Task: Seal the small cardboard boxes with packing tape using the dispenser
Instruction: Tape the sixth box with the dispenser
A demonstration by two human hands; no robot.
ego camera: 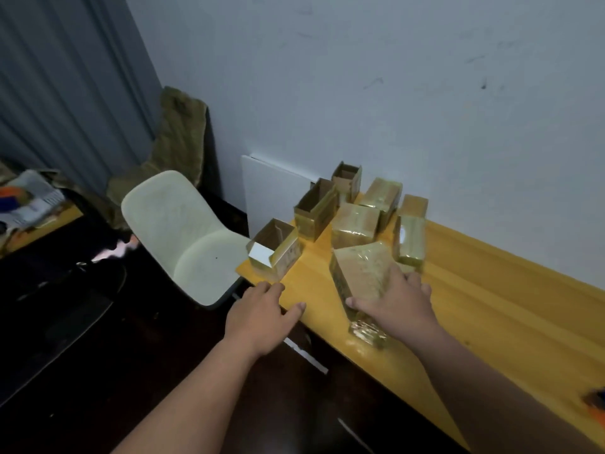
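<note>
Several small cardboard boxes stand on the yellow table [491,306] near the wall. My right hand [397,303] grips a taped, glossy box [360,280] that lies tilted near the table's front edge. My left hand [262,309] hovers with fingers spread at the table's corner, just below an open box [275,249] with its flap up. Two more open boxes [314,208] [347,178] stand behind, and sealed shiny boxes [355,226] [409,239] cluster by the wall. No tape dispenser shows clearly.
A pale green chair [183,237] stands left of the table's corner. A white board [271,191] leans against the wall behind the boxes. A dark-and-orange object [595,401] peeks in at the right edge. The floor is dark.
</note>
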